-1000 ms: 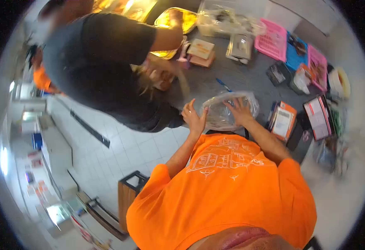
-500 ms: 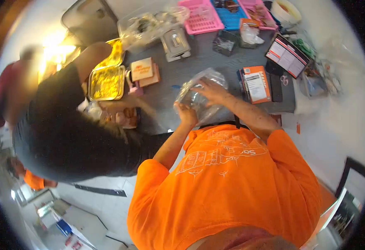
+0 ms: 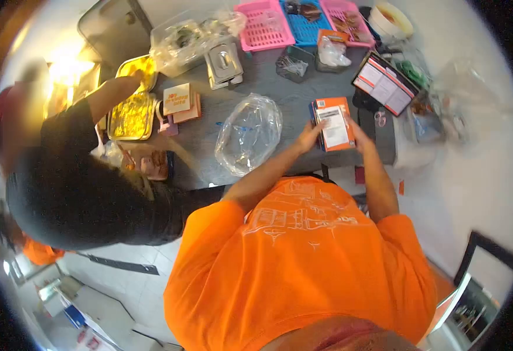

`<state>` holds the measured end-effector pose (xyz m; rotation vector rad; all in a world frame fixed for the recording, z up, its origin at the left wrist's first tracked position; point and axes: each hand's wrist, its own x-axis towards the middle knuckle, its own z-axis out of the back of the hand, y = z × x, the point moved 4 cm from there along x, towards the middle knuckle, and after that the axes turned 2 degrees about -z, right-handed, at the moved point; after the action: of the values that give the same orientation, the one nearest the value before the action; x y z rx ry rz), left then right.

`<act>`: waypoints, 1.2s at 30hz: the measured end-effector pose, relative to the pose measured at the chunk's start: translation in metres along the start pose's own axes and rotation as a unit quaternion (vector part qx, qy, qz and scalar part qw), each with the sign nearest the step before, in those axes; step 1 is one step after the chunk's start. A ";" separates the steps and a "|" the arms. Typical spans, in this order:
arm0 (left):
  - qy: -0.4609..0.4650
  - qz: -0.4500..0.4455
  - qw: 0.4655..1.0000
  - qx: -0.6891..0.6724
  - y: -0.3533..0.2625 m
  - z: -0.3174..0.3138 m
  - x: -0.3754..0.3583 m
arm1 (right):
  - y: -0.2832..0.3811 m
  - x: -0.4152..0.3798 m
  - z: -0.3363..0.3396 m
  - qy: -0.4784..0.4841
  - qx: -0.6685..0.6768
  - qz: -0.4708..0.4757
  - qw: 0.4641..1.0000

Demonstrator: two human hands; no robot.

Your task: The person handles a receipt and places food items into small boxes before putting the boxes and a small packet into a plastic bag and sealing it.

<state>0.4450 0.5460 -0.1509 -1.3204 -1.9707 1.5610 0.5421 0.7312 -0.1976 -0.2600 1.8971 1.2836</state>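
Note:
Both of my hands are on an orange box point(image 3: 342, 138) with a white label, on the right part of the dark table. My left hand point(image 3: 310, 138) grips its left side, the fingertips reaching the label's edge. On the opposite side my right hand point(image 3: 359, 134) is closed against the box; its fingers are partly hidden. A dark blue edge shows along the box's left. To the left of my hands a clear plastic bag point(image 3: 248, 134) lies spread on the table, with nothing touching it.
A co-worker's arm point(image 3: 113, 96) reaches over yellow-lit metal trays point(image 3: 131, 120) on the left. Small cartons point(image 3: 177, 100), a lidded steel container point(image 3: 224, 63) and pink and blue baskets point(image 3: 298, 29) stand farther back. A tilted printed panel point(image 3: 385, 85) and scissors point(image 3: 380, 119) are on the right.
My hands have let go of the clear plastic bag, which now lies flat and opened out. They have moved right and taken hold of the orange box. The co-worker's arm has shifted slightly.

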 end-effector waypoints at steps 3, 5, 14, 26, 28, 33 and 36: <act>-0.135 0.047 0.987 -0.078 0.078 -0.005 0.054 | -0.006 0.011 -0.002 0.056 0.120 0.024 0.991; -0.167 -0.036 0.985 0.018 0.040 -0.006 0.032 | -0.002 0.000 -0.002 0.047 0.132 0.036 0.989; -0.675 -0.116 0.580 0.441 -0.050 0.137 -0.179 | 0.006 -0.040 -0.108 0.252 0.240 -0.020 0.937; -0.481 -0.117 0.869 -0.005 0.098 0.123 -0.169 | -0.048 -0.002 -0.235 0.188 0.229 -0.105 0.949; -0.478 0.001 0.862 -0.165 0.057 0.106 -0.175 | -0.050 -0.003 -0.232 0.156 0.134 -0.032 0.978; -0.546 0.022 0.836 0.050 0.103 0.168 -0.190 | -0.005 -0.041 -0.243 0.080 -0.061 0.082 0.992; -0.529 0.036 0.845 -0.069 0.070 0.154 -0.205 | 0.021 -0.039 -0.227 -0.067 -0.267 0.292 0.916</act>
<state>0.4782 0.2890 -0.2087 -0.5286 -2.6458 2.5659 0.4400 0.5379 -0.1209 0.1403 1.5158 2.1615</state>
